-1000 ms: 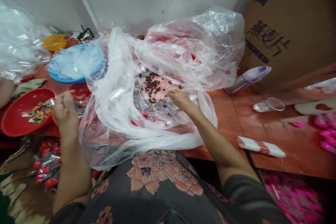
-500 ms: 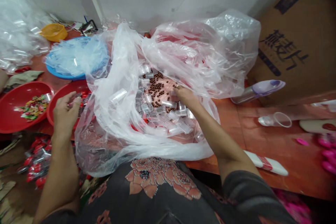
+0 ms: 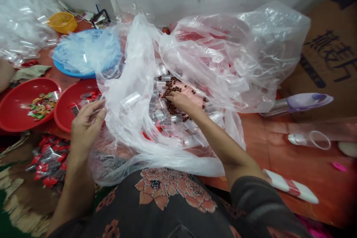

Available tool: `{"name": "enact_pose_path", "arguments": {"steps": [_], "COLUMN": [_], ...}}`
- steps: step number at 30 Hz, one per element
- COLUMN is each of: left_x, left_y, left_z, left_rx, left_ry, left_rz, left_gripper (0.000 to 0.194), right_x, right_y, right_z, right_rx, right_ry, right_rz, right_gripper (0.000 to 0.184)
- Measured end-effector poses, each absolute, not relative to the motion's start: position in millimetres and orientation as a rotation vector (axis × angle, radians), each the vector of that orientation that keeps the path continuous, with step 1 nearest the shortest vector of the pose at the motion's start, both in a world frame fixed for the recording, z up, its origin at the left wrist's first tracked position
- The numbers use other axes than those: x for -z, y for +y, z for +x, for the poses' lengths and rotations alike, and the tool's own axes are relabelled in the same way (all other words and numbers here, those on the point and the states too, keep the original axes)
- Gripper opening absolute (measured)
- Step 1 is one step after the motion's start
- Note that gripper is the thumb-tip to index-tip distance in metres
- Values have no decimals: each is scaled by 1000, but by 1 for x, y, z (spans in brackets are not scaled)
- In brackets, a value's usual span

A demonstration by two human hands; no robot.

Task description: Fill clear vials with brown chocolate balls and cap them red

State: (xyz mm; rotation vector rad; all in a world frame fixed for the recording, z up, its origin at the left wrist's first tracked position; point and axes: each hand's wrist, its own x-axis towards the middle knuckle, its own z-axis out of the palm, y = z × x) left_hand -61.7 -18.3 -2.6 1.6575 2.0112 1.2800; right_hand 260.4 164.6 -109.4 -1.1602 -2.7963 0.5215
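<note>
My right hand (image 3: 181,101) reaches into an opened clear plastic bag (image 3: 136,59), fingers stretched left and touching small brown balls (image 3: 174,81). Its lower fingers are partly hidden. Around the balls lie several clear plastic cylinders (image 3: 161,115), which look like small empty containers. My left hand (image 3: 87,121) hovers at the bag's left edge, fingers loosely curved and thumb apart, with nothing visible in it. Just beyond it stands a red bowl (image 3: 63,113) of filled clear containers with red caps (image 3: 90,96).
Another red bowl (image 3: 11,113) holds small colourful pieces. A blue basin (image 3: 60,65) carries clear plastic. Red-capped containers (image 3: 51,161) lie heaped below at left. On the right are a purple-handled scoop (image 3: 306,102), a clear cup (image 3: 309,140), a white bar-shaped object (image 3: 290,186) and a carton (image 3: 331,67).
My right hand has moved left across the balls, which now lie more bunched near its fingers. My left hand has drawn from over the red bowl toward the bag's edge. The view has shifted slightly.
</note>
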Motion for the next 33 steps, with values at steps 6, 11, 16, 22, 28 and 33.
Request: {"name": "enact_pose_path", "arguments": {"steps": [6,11,16,22,28,33], "left_x": [-3,-8,14,50,47,41], "left_y": [-20,-19,1,32,35,33], "left_z": [-42,-4,51,96,97,91], "left_rx": [-1334,-1314,-1168,-1048,-1057,-1018], "left_ry": [1901,1733,1308,974,949,935], "left_rz": [1663,1554,1407,1123,1027,950], "left_gripper": [32,29,38,67,59,53], "right_x": [108,113,93,63,73,104], "right_y": [149,139,108,65,67,125], "right_z": [253,269,278,270,281,301], "right_rx": [-650,-936,-1289,-1525,-1477,-925], "right_ry": [-2731,-2294,-1763,-1335,-1394,-1880], "right_rz": [-1074,-1162,-1094,-1012,-1098,-1526], "right_gripper": [48,42,44,45,25,31]}}
